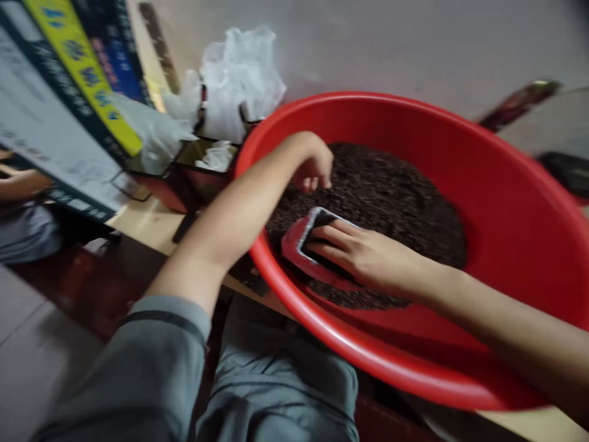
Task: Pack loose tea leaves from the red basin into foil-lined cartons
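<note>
A wide red basin (368,356) holds a bed of dark, loose, leaf-like bits (391,190). My left hand (315,162) hangs over the basin's left part with its fingers curled down and inward; whatever may be inside them is hidden. Just below it lies a red container (294,242) with a pale, shiny rim, tipped on its side against the dark bits. My right hand (354,248) reaches in from the right and grips this container, fingers inside its mouth and thumb out of sight.
Left of the basin stand open boxes (202,175) with crumpled white plastic liners (243,73). Printed boards (78,67) lean farther left. A dark stick-like object (519,104) is behind the basin. Another person's arm (25,183) shows at the left edge.
</note>
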A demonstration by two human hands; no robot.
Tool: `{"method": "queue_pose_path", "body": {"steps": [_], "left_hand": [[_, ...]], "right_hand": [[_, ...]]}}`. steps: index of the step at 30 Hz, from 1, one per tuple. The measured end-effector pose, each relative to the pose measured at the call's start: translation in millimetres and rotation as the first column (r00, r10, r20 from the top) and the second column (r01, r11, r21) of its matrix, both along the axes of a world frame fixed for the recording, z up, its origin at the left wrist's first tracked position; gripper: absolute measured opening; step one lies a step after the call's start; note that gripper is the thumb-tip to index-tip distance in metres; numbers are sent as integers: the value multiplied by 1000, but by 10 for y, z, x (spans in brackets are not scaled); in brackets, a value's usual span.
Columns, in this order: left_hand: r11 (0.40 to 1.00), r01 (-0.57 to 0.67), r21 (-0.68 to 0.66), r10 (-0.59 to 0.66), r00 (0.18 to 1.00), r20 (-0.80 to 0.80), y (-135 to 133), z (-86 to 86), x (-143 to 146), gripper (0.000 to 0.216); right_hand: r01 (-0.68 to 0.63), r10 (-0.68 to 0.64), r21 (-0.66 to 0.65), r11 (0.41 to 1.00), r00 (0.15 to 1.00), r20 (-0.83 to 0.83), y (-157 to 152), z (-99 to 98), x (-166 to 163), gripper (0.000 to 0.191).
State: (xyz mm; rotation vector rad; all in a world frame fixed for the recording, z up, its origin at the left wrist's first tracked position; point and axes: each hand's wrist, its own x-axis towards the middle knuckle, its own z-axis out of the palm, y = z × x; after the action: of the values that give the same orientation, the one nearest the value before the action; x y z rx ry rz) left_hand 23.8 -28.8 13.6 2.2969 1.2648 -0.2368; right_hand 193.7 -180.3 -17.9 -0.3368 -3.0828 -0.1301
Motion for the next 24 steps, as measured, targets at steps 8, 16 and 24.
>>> {"method": "queue_pose_path", "body": {"steps": [8,16,24], "left_hand": [[988,95,-122,-91,995,41,-43,174,135,33],[995,72,74,-34,906,-423,-644,561,271,46],[979,145,146,-50,855,-515,-1284,404,40,32]], "right_hand": [[118,-202,-377,919,961,-190,145,285,275,27],[834,-844,-147,532,537,-7,838,132,934,47],[935,-978,-302,186,205,35,1192,-305,1252,123]]}}
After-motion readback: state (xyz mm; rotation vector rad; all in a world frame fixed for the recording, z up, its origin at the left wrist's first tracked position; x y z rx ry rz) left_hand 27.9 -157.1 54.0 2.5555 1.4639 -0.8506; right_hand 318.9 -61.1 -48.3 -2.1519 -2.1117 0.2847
